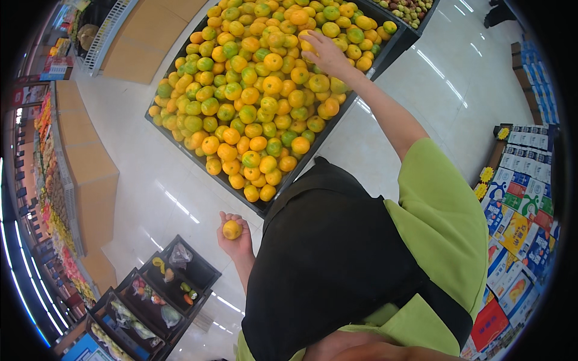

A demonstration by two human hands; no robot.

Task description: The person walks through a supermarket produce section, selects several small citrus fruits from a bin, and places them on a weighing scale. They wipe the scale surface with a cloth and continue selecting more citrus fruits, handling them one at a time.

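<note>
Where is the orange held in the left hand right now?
In the head view, the orange sits in the left hand at lower centre-left, above the floor, just below the near edge of the fruit bin.

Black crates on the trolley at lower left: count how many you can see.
3 black crates: nearest the display, the middle one, and the lowest one. More may be hidden past the picture's edge.
</note>
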